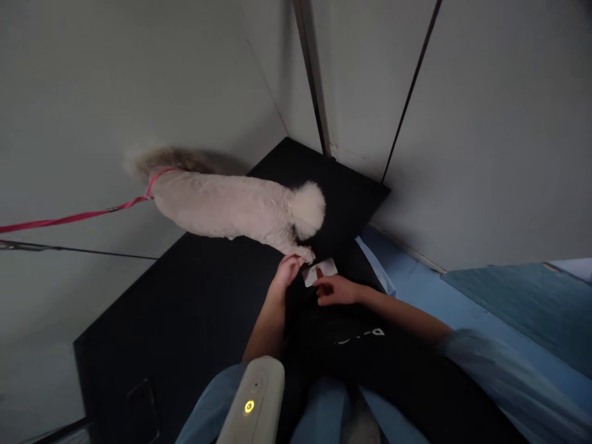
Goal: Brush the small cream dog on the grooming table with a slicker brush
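Note:
A white dog (222,200) with close-clipped fur stands on a black table (194,296), its fluffy round tail (311,208) toward the right. A red leash (78,217) runs from around its neck to the left edge. My left hand (289,269) is closed round the dog's hind paw (305,253). Close by on the right, my right hand (337,290) has its fingers curled on a small reddish-brown thing (319,272), too dim to name. Under it lies a small white card-like piece (328,266), at the edge of my black apron (342,324).
Grey walls (139,80) meet in a corner behind the table, with a dark upright post (311,68). A white device (254,401) with a yellow light is low in front of me. A dark flat object (143,407) lies at lower left. Blue floor (407,271) shows right.

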{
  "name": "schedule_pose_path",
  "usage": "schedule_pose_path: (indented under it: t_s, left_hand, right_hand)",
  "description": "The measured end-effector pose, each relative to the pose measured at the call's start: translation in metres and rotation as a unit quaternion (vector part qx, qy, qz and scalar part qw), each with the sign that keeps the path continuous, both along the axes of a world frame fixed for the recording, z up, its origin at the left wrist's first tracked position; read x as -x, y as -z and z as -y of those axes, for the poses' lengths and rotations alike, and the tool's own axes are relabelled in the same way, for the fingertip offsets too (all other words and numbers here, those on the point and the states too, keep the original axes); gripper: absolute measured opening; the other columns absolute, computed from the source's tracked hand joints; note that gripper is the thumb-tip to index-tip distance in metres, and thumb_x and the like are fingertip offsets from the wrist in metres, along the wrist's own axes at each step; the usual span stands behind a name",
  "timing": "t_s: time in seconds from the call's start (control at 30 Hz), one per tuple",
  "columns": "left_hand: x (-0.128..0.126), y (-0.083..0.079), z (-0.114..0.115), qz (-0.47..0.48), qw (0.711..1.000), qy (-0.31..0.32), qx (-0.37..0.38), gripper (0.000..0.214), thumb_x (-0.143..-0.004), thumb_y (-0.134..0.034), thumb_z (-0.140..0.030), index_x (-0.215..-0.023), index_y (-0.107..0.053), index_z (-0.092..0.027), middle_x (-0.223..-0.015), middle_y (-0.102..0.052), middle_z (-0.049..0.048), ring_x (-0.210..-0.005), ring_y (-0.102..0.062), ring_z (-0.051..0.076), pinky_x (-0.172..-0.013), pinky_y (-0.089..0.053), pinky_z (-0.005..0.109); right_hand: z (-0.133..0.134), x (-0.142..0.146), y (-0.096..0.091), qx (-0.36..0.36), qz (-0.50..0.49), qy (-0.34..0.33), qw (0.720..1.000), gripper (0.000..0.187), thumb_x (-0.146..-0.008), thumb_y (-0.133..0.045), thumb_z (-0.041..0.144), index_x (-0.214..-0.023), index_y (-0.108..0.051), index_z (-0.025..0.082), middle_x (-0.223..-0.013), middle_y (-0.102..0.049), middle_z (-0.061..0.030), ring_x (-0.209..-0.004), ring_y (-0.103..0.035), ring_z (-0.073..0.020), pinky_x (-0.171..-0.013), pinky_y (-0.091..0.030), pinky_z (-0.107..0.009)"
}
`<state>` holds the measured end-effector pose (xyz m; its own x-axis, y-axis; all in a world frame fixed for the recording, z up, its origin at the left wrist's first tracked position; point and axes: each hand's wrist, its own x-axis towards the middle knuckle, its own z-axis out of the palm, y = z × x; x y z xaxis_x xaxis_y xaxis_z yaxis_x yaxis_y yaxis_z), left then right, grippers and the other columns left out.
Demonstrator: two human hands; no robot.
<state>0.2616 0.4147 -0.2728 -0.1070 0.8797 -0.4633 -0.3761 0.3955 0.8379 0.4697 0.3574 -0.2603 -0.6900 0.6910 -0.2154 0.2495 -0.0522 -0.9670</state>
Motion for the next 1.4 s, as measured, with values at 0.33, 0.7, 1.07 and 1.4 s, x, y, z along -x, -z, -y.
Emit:
schedule_pose_path:
  t_s: [0.33,0.7,1.07,1.4]
  left_hand:
    - [-0.032,0.017,0.021,-0.392,0.903,0.153,-0.091,0.013,-0.082,-0.07,-0.029,-0.074,-0.069,-0.019,-0.097,-0.077,0.013,-0.115,-0.067,0.033,-0.112,-0.044,0.05]
    - [0.019,-0.108,0.103,-0.134,0.923,0.342,-0.114,0.039,-0.09,-0.071,-0.053,-0.083,-0.066,-0.015,-0.067,-0.067,0.0032,-0.058,-0.061,0.015,-0.062,-0.05,0.026]
    - [0.067,-0.13,0.088,0.009,0.868,0.494,-0.05,0.051,-0.081,-0.076,-0.064,-0.084,-0.064,-0.014,-0.058,-0.065,0.0045,-0.042,-0.051,0.013,-0.041,-0.039,0.023]
    - [0.074,-0.089,0.093,0.196,0.864,0.454,-0.096,0.039,-0.085,-0.075,-0.05,-0.073,-0.058,-0.017,-0.044,-0.055,0.0005,-0.028,-0.039,0.009,-0.033,-0.025,0.021]
  right_hand:
    - [0.005,-0.033,-0.017,-0.159,0.067,0.345,0.923,0.007,-0.084,-0.069,0.027,-0.079,-0.068,0.022,-0.074,-0.068,-0.0032,-0.074,-0.067,-0.0193,-0.076,-0.054,-0.034]
    - [-0.056,-0.012,-0.096,-0.068,-0.249,0.112,0.959,0.012,-0.089,-0.067,0.031,-0.095,-0.064,0.021,-0.1,-0.073,-0.0033,-0.096,-0.07,-0.0191,-0.092,-0.056,-0.039]
    - [-0.062,0.032,-0.119,-0.066,-0.325,0.091,0.939,0.02,-0.091,-0.069,0.04,-0.094,-0.061,0.022,-0.092,-0.071,-0.0034,-0.09,-0.07,-0.0197,-0.088,-0.058,-0.038]
    - [-0.069,0.051,-0.108,-0.036,-0.356,0.132,0.924,0.042,-0.087,-0.071,0.062,-0.094,-0.059,0.022,-0.09,-0.069,-0.0032,-0.086,-0.069,-0.0195,-0.087,-0.057,-0.037]
